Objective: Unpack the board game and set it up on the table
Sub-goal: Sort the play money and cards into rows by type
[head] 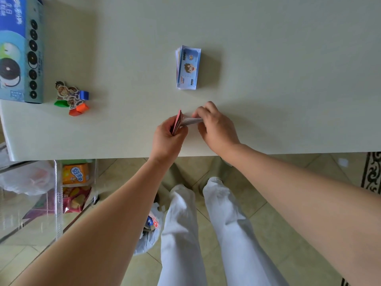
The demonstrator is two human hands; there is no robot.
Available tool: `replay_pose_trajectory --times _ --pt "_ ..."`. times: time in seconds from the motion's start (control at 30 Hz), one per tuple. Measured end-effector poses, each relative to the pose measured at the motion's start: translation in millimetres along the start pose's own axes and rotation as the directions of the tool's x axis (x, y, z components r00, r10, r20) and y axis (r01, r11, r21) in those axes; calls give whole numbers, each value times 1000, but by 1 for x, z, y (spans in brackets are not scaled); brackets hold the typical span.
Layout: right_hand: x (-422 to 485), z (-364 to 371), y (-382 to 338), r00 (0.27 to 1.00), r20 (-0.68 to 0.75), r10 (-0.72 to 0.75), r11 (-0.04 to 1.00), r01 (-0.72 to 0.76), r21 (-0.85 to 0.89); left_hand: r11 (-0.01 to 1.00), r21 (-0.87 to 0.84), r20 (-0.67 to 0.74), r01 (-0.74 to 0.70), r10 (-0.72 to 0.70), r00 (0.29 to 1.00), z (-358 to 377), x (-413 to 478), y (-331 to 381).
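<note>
So right at the near edge of the table I've got the cards in both hands. My left hand is curled round the pink-backed bunch, which stands on edge. My right hand pinches the other bunch, which sticks out flat toward the right. The two bunches meet between my hands. Looks to me like I'm splitting or squaring the deck, can't really tell which.

Straight ahead and well out from my hands sits the money, one pile with its long side running away from me, touching nothing else. That's the bit that matters, I reckon: the cards want to land beside it, lined up the same way, and my right hand is a touch nearer to it than my left.

Way off to the far left are the pawns in a little huddle, just beside a blue box.
</note>
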State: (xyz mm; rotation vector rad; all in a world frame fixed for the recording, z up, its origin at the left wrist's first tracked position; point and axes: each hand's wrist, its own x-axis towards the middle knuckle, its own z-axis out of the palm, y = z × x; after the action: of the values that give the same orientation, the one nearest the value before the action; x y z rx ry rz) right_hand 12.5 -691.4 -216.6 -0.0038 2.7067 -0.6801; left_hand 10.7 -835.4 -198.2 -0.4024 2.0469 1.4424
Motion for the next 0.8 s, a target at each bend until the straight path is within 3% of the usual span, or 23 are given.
replay_pose_trajectory --times 0.1,0.17,0.23,0.3,0.4,0.47,0.6,0.67,0.8 --pt "3 0 -1 997 -14 80 987 -78 139 992 -117 -86 48 -58 995 -2 -5 4" --pt "5 -4 -3 979 40 201 926 -203 318 967 -235 -187 101 -147 971 -5 -5 6" --pt "3 -9 -12 923 240 301 741 -385 550 935 -310 -185 172 -237 954 -9 -8 8" --pt "-3 -11 -26 858 442 261 519 -511 686 906 -366 -113 214 -271 956 -12 -12 10" --pt "-10 -8 -46 813 555 179 389 -576 718 908 -372 -139 192 -259 956 -17 -15 9" --pt "-11 -7 -56 803 571 173 413 -585 698 927 -334 -163 173 -238 958 -26 -18 6" --pt "-10 -5 -65 816 527 236 698 -520 493 945 -287 -187 155 -214 959 -51 -25 -3" --pt "-6 -4 -71 845 470 257 689 -501 524 949 -265 -185 171 -224 957 -66 -27 -8" --pt "4 -1 -88 850 485 207 624 -496 603 950 -257 -113 177 -211 971 -89 -32 -15"
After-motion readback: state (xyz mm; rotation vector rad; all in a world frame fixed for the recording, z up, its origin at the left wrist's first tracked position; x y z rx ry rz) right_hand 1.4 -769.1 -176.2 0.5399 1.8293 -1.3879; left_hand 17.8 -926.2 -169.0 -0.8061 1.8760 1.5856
